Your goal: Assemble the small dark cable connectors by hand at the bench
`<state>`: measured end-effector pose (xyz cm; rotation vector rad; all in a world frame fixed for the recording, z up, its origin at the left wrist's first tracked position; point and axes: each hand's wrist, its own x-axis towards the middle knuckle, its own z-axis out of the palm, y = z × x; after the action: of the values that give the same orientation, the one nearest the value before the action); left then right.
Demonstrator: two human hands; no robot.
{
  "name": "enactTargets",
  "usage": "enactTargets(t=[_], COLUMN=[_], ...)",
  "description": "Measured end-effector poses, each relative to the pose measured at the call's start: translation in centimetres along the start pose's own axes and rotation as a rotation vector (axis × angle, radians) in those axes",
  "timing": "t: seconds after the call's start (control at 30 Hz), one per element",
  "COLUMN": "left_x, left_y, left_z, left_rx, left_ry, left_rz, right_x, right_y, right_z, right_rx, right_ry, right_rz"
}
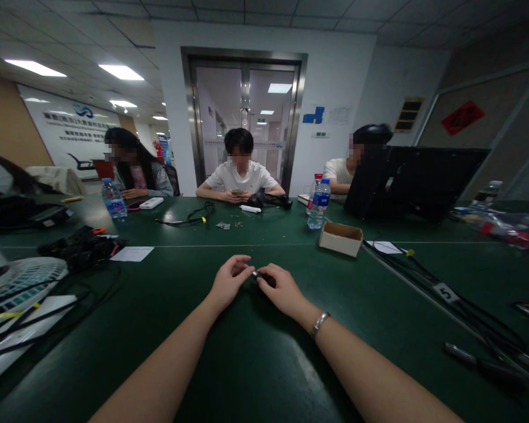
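Observation:
My left hand (229, 281) and my right hand (282, 289) meet over the dark green table (247, 364), a little in front of me. Both pinch a small dark part (260, 276) between their fingertips; it is too small to name. The right wrist wears a metal bracelet (320, 323). Both forearms rest low over the tabletop.
A small open cardboard box (340, 238) stands beyond my right hand. Black cables with a tag marked 5 (445, 292) run along the right. A fan and cables (22, 282) lie at the left. Water bottles (320, 204), a laptop (414, 182) and three seated people are across the table.

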<state>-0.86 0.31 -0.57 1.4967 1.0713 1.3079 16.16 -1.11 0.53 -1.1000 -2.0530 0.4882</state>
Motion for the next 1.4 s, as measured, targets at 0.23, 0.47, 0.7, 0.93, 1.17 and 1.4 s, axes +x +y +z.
enactTargets(t=[0.23, 0.47, 0.7, 0.93, 1.17, 1.4], left_x=[-0.05, -0.17, -0.13, -0.16, -0.23, -0.09], left_y=[0.23, 0.29, -0.1, -0.24, -0.14, -0.22], left_z=[0.02, -0.17, 0.03, 0.33, -0.09, -0.28], left_rx=[-0.091, -0.072, 0.222, 0.278, 0.208, 0.109], left_ry=[-0.018, -0.045, 0.054, 0.067, -0.026, -0.074], left_rz=[-0.01, -0.006, -0.024, 0.032, 0.074, 0.041], right_x=[0.01, -0.01, -0.07, -0.04, -0.04, 0.02], right_y=[0.4, 0.47, 0.03, 0.13, 0.19, 0.27], right_z=[0.19, 0.17, -0.03, 0.02, 0.0, 0.04], right_rx=[-0.02, -0.01, -0.009, -0.019, 0.001, 0.0], right_ry=[0.005, -0.003, 0.003, 0.005, 0.014, 0.018], right_rz=[-0.001, 0.005, 0.008, 0.015, 0.026, 0.023])
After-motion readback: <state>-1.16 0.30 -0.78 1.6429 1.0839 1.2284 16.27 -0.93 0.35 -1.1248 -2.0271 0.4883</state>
